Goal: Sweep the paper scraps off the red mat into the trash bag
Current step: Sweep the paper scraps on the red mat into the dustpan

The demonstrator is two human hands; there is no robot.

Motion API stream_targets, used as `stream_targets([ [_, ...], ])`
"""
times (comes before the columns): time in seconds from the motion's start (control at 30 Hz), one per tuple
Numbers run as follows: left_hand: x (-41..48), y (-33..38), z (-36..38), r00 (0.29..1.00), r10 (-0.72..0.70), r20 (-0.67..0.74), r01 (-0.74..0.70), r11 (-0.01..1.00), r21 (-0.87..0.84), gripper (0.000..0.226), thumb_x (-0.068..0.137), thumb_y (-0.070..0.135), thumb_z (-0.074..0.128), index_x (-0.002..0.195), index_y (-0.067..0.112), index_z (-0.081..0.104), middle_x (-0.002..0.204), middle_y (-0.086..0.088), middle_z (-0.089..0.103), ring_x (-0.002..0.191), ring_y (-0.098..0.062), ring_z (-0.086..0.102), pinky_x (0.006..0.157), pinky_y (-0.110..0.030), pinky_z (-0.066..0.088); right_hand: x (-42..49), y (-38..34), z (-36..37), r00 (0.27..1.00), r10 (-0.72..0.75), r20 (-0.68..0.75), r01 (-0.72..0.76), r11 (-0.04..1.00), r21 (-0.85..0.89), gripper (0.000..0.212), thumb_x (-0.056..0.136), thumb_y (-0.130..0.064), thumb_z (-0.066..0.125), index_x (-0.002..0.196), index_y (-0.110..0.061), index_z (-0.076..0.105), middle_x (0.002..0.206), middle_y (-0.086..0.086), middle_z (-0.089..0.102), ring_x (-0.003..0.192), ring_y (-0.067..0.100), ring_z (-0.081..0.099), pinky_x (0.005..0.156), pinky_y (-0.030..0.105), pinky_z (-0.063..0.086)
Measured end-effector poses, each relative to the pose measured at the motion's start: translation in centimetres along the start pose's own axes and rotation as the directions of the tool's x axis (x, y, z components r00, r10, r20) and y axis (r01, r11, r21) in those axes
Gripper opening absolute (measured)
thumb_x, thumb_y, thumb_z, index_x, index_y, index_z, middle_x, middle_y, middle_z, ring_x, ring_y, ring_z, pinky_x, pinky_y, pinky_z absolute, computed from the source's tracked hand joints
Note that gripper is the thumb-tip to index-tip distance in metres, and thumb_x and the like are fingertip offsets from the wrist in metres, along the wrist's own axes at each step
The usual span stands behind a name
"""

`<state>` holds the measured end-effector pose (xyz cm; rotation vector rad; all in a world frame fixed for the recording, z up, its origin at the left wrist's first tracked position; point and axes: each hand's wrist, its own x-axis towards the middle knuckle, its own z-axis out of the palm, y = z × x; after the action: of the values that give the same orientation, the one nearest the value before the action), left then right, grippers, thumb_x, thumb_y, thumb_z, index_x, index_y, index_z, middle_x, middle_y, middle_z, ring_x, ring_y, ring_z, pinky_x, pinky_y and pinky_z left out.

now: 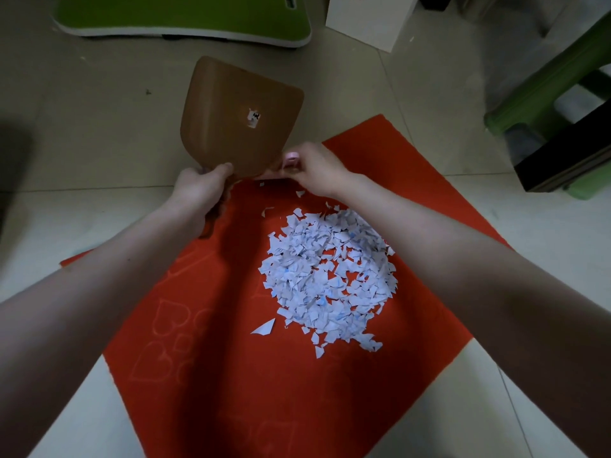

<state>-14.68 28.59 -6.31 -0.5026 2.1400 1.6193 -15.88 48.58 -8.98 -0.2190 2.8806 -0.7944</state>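
Note:
A red mat (211, 342) lies on the tiled floor with a pile of white and pale blue paper scraps (327, 276) right of its middle. A brown dustpan (238, 117) is held up over the mat's far edge, its underside toward me with a torn sticker on it. My left hand (201, 190) grips the dustpan's handle at the bottom. My right hand (314, 166) pinches a small pink object (291, 159) at the dustpan's lower right corner; what it is cannot be told. No trash bag is in view.
A green board with a white rim (185, 18) lies on the floor at the back. A white box (367, 18) stands behind the mat. A green plastic stool (542, 90) and a dark box (562, 153) sit at the right.

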Motion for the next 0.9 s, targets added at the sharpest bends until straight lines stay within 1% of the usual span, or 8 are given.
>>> stream_targets([
  [0.1, -0.2, 0.1, 0.3, 1.0, 0.008, -0.003, -0.008, 1.0, 0.009, 0.026, 0.093, 0.034, 0.056, 0.076, 0.015, 0.051, 0.06, -0.002, 0.047, 0.035, -0.012, 0.039, 0.033, -0.008, 0.027, -0.9, -0.2, -0.4, 0.993, -0.052, 0.106, 0.052, 0.999, 0.005, 0.012, 0.088, -0.021, 0.065, 0.096, -0.023, 0.073, 0.099, -0.004, 0.072, 0.086, 0.011, 0.064, 0.083, 0.037, 0.053],
  [0.27, -0.3, 0.0, 0.9, 1.0, 0.009, 0.009, -0.009, 1.0, 0.006, 0.031, 0.094, 0.033, 0.055, 0.068, 0.015, 0.048, 0.06, -0.003, 0.045, 0.022, -0.007, 0.035, 0.033, -0.007, 0.025, -5.4, 0.2, -2.4, 0.949, -0.108, 0.295, 0.123, 0.992, -0.034, 0.023, 0.087, -0.011, 0.064, 0.103, -0.024, 0.073, 0.096, -0.014, 0.069, 0.094, 0.004, 0.063, 0.086, 0.033, 0.052],
  [0.47, -0.7, 0.1, 2.1, 1.0, 0.021, 0.014, -0.022, 0.999, 0.036, 0.032, 0.092, 0.033, 0.058, 0.068, 0.015, 0.05, 0.047, 0.0, 0.047, 0.022, -0.007, 0.035, 0.033, -0.009, 0.025, -10.6, 0.8, -5.4, 0.924, -0.139, 0.356, 0.2, 0.97, -0.141, 0.026, 0.085, -0.012, 0.062, 0.099, -0.031, 0.074, 0.085, -0.022, 0.062, 0.082, -0.007, 0.052, 0.077, 0.026, 0.049],
  [0.57, -0.9, 0.3, 2.4, 0.999, 0.032, 0.023, -0.034, 0.998, 0.049, 0.032, 0.092, 0.034, 0.057, 0.067, 0.015, 0.05, 0.047, 0.0, 0.048, 0.023, -0.007, 0.035, 0.034, -0.01, 0.026, -12.4, 1.0, -7.7, 0.954, -0.152, 0.258, 0.176, 0.982, -0.072, 0.023, 0.084, -0.013, 0.066, 0.098, -0.027, 0.075, 0.088, -0.017, 0.067, 0.082, -0.005, 0.06, 0.075, 0.021, 0.049],
  [0.63, -1.1, 0.4, 2.6, 0.999, 0.035, 0.035, -0.037, 0.998, 0.054, 0.032, 0.092, 0.034, 0.057, 0.068, 0.015, 0.05, 0.054, -0.002, 0.047, 0.023, -0.008, 0.035, 0.036, -0.013, 0.027, -13.0, 1.7, -8.7, 0.976, -0.149, 0.16, 0.149, 0.989, 0.013, 0.017, 0.084, -0.014, 0.07, 0.097, -0.022, 0.075, 0.09, -0.013, 0.071, 0.082, -0.007, 0.062, 0.073, 0.013, 0.046],
  [0.67, -1.2, 0.5, 2.7, 0.999, 0.037, 0.039, -0.04, 0.997, 0.06, 0.032, 0.092, 0.035, 0.057, 0.068, 0.015, 0.05, 0.057, -0.003, 0.046, 0.023, -0.008, 0.035, 0.037, -0.015, 0.027, -13.0, 2.3, -8.8, 0.986, -0.129, 0.105, 0.125, 0.991, 0.045, 0.015, 0.084, -0.015, 0.071, 0.096, -0.022, 0.075, 0.091, -0.013, 0.072, 0.084, -0.007, 0.063, 0.075, 0.013, 0.046],
  [0.77, -1.5, 0.5, 3.1, 0.998, 0.042, 0.049, -0.046, 0.996, 0.079, 0.032, 0.093, 0.034, 0.057, 0.068, 0.015, 0.05, 0.058, -0.002, 0.047, 0.024, -0.008, 0.035, 0.038, -0.017, 0.028, -12.5, 4.6, -7.5, 0.995, 0.037, -0.091, -0.028, 0.994, 0.103, 0.015, 0.084, -0.015, 0.069, 0.097, -0.02, 0.075, 0.096, -0.007, 0.073, 0.092, 0.006, 0.067, 0.083, 0.029, 0.051],
  [0.9, -2.1, 0.2, 3.9, 0.996, 0.049, 0.075, -0.057, 0.993, 0.105, 0.033, 0.094, 0.031, 0.056, 0.066, 0.014, 0.049, 0.058, -0.003, 0.046, 0.031, -0.011, 0.038, 0.035, -0.015, 0.027, -11.8, 6.7, -5.2, 0.931, 0.224, -0.289, -0.222, 0.974, 0.041, 0.016, 0.086, -0.022, 0.063, 0.099, -0.024, 0.073, 0.102, 0.0, 0.073, 0.098, 0.024, 0.065, 0.082, 0.039, 0.051],
])
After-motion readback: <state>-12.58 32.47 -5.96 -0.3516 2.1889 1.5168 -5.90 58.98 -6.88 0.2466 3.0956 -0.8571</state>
